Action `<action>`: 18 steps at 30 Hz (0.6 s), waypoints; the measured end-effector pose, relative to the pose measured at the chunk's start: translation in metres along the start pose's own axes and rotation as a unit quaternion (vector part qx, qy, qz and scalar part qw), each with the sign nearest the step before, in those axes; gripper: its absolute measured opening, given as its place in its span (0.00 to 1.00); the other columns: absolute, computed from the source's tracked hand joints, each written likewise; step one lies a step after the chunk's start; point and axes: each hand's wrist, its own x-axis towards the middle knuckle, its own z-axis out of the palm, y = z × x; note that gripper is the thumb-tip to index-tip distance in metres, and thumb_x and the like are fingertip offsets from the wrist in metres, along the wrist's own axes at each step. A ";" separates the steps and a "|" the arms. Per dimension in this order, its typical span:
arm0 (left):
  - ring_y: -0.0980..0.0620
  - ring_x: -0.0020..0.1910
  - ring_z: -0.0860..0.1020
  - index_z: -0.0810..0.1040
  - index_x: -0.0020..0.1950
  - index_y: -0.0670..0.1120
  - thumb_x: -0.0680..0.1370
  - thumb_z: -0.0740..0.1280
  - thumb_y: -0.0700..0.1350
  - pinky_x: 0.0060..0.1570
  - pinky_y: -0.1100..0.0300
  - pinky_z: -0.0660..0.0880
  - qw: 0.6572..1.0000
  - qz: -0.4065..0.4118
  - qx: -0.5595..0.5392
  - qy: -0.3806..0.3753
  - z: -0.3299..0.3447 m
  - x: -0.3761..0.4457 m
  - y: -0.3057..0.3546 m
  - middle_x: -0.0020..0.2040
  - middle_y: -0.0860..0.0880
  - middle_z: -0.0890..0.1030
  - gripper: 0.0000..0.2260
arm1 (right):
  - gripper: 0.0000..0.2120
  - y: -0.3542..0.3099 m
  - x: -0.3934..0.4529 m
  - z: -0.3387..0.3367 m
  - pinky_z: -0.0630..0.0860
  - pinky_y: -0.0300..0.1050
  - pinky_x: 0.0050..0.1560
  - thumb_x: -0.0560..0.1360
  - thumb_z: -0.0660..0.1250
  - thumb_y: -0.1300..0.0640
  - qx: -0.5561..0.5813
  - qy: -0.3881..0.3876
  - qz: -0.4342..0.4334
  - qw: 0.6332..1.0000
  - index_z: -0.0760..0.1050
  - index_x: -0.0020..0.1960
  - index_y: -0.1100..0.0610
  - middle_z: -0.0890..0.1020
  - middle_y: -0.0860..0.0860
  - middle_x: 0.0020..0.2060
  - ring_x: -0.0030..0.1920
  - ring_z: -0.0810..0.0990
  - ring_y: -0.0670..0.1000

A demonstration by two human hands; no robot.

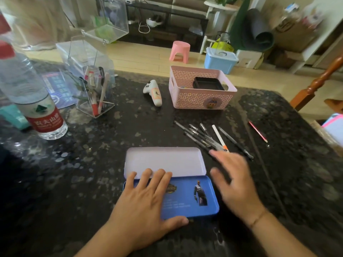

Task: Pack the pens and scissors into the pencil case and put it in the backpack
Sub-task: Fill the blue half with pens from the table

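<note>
We see a flat, rectangular tin pencil case (185, 199) with rounded corners lying open on the dark, speckled, glossy stone tabletop (111, 141). One half shows a smooth pale lilac inside and holds nothing; the other half, nearer to us, shows a blue printed face with a small figure and a badge.

Our left hand (146, 199) lies flat on the blue half, its fingers (157, 178) straight and slightly spread, the tips reaching the seam between the two halves, the thumb along the near edge.

Our right hand (235, 180) is blurred, just right of the case, with fingers spread and relaxed, holding nothing. Its fingertips are at the near end of a loose heap of pens (206, 136): slim black sticks crossing one another, with one white pen tipped in orange among them. We cannot tell whether the fingertips touch them.

Well to the right a thin red pencil (258, 132) lies alone.

Farther back stands a pink plastic basket (200, 97) with a lattice wall and a black square tray inside it. Beside it lies a white game controller (153, 93). To the left, a clear angular acrylic holder (94, 101) keeps a few pens upright, and a ribbed clear plastic water bottle (37, 101) with a red label stands near it.
</note>
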 end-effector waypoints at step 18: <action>0.58 0.61 0.72 0.76 0.64 0.49 0.75 0.64 0.57 0.61 0.54 0.73 0.931 -0.094 -0.248 0.252 -0.023 -0.001 -0.035 0.60 0.58 0.74 0.20 | 0.07 -0.042 -0.013 0.000 0.74 0.46 0.34 0.75 0.65 0.51 -0.146 0.039 -0.112 0.982 0.81 0.47 0.51 0.80 0.46 0.44 0.42 0.75 0.51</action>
